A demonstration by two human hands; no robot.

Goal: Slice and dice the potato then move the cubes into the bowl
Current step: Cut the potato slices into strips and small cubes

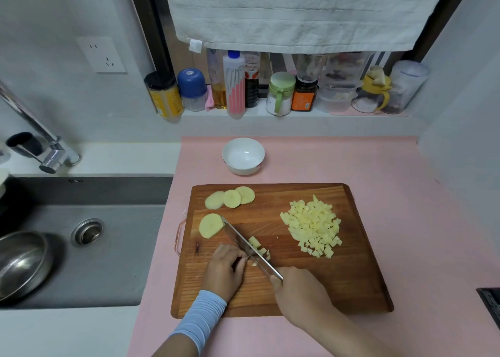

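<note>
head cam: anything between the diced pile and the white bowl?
Nothing in the head view: only bare cutting board and pink mat separate the diced pile from the white bowl.

Home kitchen: steel sink with tap, condiment jars along ledge, wooden cutting board on pink worktop, wall socket.

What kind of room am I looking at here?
Most likely a home kitchen: a sink with a tap sits left of the wooden cutting board where potato is being diced, and the ledge behind holds bottles and seasoning jars.
</note>
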